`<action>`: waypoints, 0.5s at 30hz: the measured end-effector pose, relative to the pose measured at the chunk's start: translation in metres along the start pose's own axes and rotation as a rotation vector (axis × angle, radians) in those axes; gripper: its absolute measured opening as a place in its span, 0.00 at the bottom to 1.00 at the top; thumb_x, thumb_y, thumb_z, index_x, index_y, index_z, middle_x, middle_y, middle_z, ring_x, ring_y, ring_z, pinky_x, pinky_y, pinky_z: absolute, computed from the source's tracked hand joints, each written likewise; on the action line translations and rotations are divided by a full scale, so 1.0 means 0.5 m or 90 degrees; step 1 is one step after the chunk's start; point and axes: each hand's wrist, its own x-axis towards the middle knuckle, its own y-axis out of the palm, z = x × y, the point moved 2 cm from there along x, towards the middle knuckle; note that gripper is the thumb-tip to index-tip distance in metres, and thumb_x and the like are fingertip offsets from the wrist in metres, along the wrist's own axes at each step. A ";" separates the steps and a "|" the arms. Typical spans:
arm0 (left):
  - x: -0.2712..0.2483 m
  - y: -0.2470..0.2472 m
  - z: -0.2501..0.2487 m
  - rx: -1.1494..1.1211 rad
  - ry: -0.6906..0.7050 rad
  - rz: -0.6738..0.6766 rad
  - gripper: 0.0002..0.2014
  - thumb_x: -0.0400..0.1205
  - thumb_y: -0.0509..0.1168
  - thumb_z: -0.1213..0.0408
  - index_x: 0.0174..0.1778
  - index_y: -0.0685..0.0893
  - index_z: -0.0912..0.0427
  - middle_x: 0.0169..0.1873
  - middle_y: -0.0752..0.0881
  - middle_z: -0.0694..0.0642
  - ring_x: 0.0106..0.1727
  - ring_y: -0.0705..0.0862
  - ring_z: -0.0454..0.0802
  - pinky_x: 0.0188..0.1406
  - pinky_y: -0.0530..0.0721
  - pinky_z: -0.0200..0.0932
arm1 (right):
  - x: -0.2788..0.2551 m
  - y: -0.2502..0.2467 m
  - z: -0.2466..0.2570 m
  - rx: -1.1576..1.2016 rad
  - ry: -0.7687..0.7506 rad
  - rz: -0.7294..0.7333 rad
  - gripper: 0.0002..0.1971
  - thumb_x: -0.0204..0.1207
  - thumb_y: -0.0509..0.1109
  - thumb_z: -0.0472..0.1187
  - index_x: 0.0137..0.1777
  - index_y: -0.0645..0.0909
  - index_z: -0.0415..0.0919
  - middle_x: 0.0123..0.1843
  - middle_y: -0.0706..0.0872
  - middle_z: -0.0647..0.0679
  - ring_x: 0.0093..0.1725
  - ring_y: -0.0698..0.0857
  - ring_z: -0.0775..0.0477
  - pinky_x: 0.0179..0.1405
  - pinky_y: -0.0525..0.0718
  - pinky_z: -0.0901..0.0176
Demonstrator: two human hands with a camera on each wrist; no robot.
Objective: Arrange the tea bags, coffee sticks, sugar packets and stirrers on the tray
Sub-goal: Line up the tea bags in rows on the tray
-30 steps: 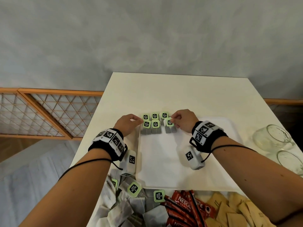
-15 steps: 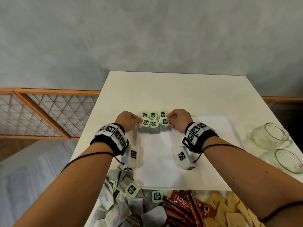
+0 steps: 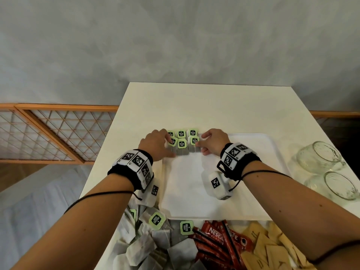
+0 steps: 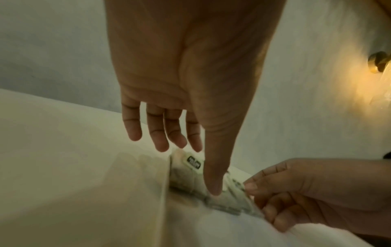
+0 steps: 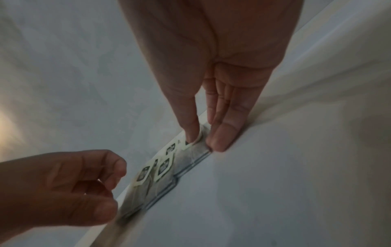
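**Tea bag row at the tray's far left corner, both hands on its ends**

Head view. The white tray [image 3: 243, 191] lies on the white table [image 3: 194, 106], its long axis running left to right. A row of tea bags [image 3: 182, 147] sits in the tray's far left corner, close against the far rim and the left rim; the row's long axis runs left to right, parallel to the far rim, and the green tags lie toward the far side. The tray floor nearer the person and to the right of the row is bare. The left hand [image 3: 155, 146] touches the row's left end; the right hand [image 3: 213, 142] touches its right end. On the table by the tray's near rim lie loose tea bags [image 3: 155, 242], red coffee sticks [image 3: 218, 238] and brown sugar packets [image 3: 272, 246]. Two glass jars [image 3: 319, 158] lie right of the tray.

Left wrist view. The left hand [image 4: 190, 83] is wide, fingers [image 4: 156, 133] straight and spread; the thumb tip presses down on the tea bags [image 4: 186, 175] beside the tray's left rim. The right hand [image 4: 306, 192] meets the row's other end with curled fingers.

Right wrist view. The right hand [image 5: 211, 75] is narrow: thumb and fingertips [image 5: 222, 138] pinch the end tea bag [image 5: 196, 150]. The row runs along the rim toward the left hand [image 5: 63, 187].
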 end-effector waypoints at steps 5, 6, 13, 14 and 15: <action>-0.086 -0.039 -0.036 -0.035 0.105 0.014 0.20 0.72 0.79 0.56 0.55 0.81 0.54 0.51 0.81 0.51 0.48 0.80 0.49 0.50 0.79 0.43 | -0.090 -0.013 0.017 0.004 -0.101 0.013 0.15 0.68 0.81 0.37 0.53 0.83 0.35 0.36 0.87 0.43 0.32 0.87 0.46 0.37 0.90 0.52; -0.110 -0.047 -0.045 -0.032 0.130 0.022 0.18 0.73 0.79 0.58 0.54 0.82 0.54 0.50 0.82 0.50 0.47 0.81 0.48 0.48 0.77 0.40 | -0.115 -0.012 0.020 0.018 -0.127 0.029 0.14 0.69 0.81 0.35 0.53 0.84 0.35 0.35 0.85 0.44 0.31 0.86 0.48 0.36 0.89 0.54; -0.303 -0.001 -0.033 0.073 0.192 0.128 0.13 0.74 0.77 0.58 0.53 0.85 0.49 0.48 0.83 0.45 0.46 0.82 0.44 0.51 0.82 0.45 | -0.314 0.027 -0.035 -0.132 -0.280 0.177 0.10 0.69 0.81 0.42 0.49 0.88 0.45 0.39 0.89 0.52 0.34 0.83 0.61 0.39 0.82 0.68; -0.320 0.011 -0.023 0.102 0.194 0.134 0.16 0.73 0.77 0.57 0.55 0.84 0.48 0.50 0.82 0.45 0.49 0.81 0.45 0.53 0.82 0.47 | -0.334 0.034 -0.046 -0.156 -0.292 0.199 0.10 0.68 0.81 0.44 0.48 0.89 0.46 0.40 0.90 0.53 0.34 0.82 0.62 0.41 0.81 0.68; -0.337 0.023 -0.012 0.123 0.192 0.143 0.19 0.72 0.78 0.55 0.58 0.83 0.47 0.52 0.80 0.46 0.52 0.80 0.46 0.55 0.81 0.49 | -0.354 0.042 -0.055 -0.179 -0.302 0.225 0.11 0.67 0.82 0.45 0.48 0.89 0.47 0.41 0.89 0.54 0.34 0.81 0.63 0.41 0.81 0.67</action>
